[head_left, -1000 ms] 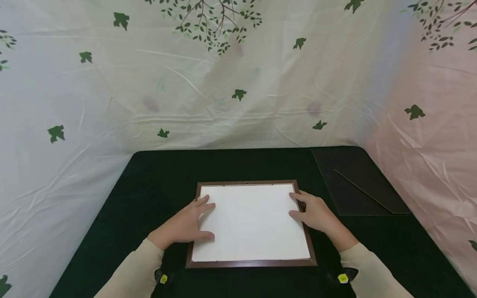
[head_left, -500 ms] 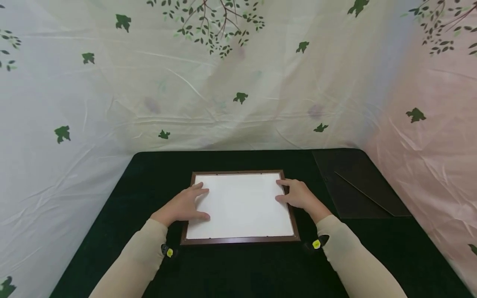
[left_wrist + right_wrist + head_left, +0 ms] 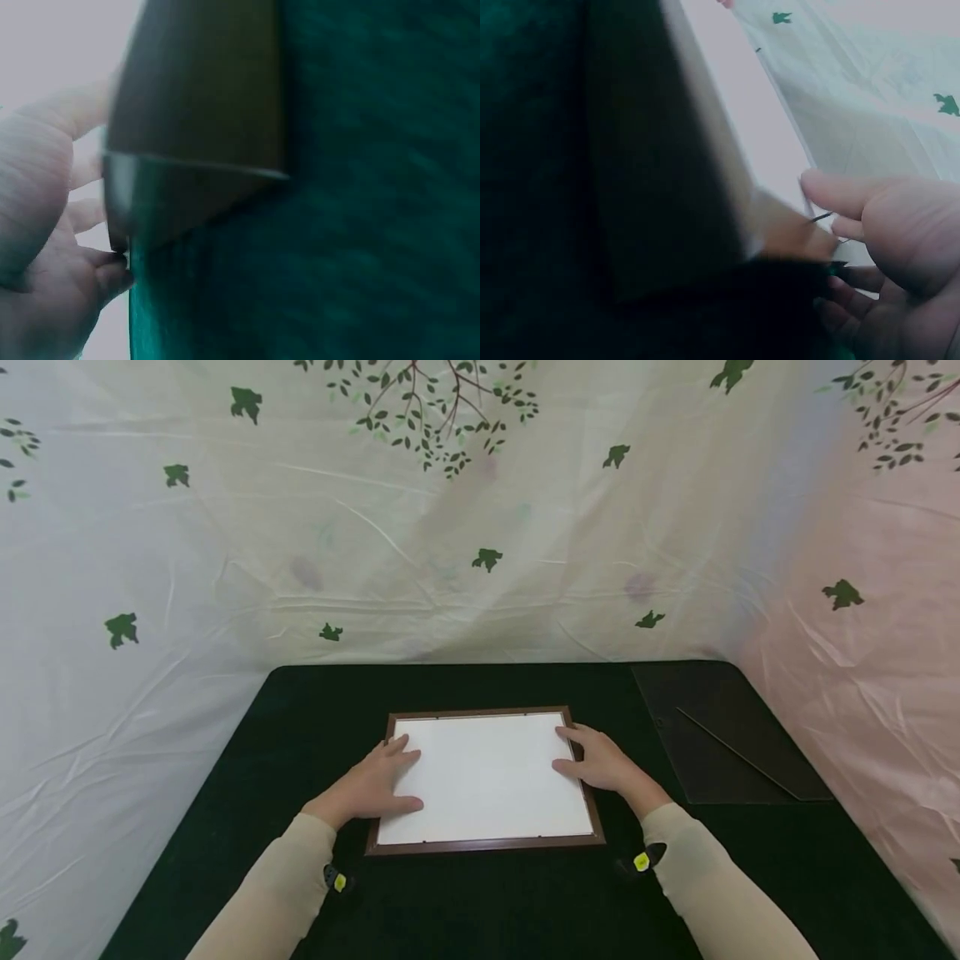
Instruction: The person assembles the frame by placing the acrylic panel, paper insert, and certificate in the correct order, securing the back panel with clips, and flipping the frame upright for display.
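Observation:
A brown picture frame (image 3: 487, 845) lies near the middle of the dark green table, a white sheet (image 3: 483, 781) filling it inside the border. Small dark tabs dot the frame's inner edges. My left hand (image 3: 371, 782) holds the left side, thumb and fingers spread over the white surface. On the opposite side my right hand (image 3: 603, 762) holds the frame, thumb and forefinger on the sheet. The right wrist view shows the other fingers bent at the frame's outer side (image 3: 791, 229). In the left wrist view, a little finger (image 3: 112, 277) curls by the frame's corner.
A thin dark board (image 3: 675, 735) lies at the table's back right, with a slim strip (image 3: 738, 753) slanting across it. A pale cloth (image 3: 420, 527) with printed leaves hangs behind and beside the table (image 3: 480, 910).
Both hands and the frame have moved away from me and slightly left, with the frame looking smaller. In the last half second they have barely shifted.

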### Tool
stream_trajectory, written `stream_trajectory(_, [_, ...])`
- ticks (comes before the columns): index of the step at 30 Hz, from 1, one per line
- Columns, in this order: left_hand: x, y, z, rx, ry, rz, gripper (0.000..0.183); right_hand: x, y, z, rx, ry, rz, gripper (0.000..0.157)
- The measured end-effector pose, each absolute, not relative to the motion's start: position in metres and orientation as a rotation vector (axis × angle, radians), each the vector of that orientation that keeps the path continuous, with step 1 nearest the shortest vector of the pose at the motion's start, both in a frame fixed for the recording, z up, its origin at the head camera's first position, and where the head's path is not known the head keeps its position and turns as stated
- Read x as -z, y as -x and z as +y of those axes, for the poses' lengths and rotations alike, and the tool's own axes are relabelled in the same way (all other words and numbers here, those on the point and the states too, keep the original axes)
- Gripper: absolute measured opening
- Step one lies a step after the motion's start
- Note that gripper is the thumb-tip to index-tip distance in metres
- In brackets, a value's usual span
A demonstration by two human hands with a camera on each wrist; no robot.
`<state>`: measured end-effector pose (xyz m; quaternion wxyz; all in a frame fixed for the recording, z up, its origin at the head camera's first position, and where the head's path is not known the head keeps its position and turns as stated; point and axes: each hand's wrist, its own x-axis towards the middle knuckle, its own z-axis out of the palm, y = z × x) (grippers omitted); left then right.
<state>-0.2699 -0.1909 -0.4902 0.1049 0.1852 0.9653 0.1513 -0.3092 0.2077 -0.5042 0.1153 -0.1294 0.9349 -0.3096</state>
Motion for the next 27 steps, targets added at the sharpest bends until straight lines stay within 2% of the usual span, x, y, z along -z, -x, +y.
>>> stream_trajectory(6, [0.489, 0.259, -0.192, -0.270, -0.679, 2.928, 0.087, 0.505, 0.283, 0.215, 0.740, 0.511, 2.788, 0.087])
stream_trajectory(10, [0.489, 0.255, -0.195, -0.253, -0.697, 2.929, 0.086, 0.507, 0.267, 0.216, 0.645, 0.594, 2.847, 0.090])
stream_trajectory(21, [0.491, 0.247, -0.205, -0.282, -0.698, 2.934, 0.084, 0.507, 0.236, 0.215, 0.562, 0.747, 2.919, 0.085])
stream_trajectory(27, [0.482, 0.231, -0.188, -0.217, -0.729, 2.998, 0.080, 0.501, 0.219, 0.248, 0.644, 0.695, 2.999, 0.076])
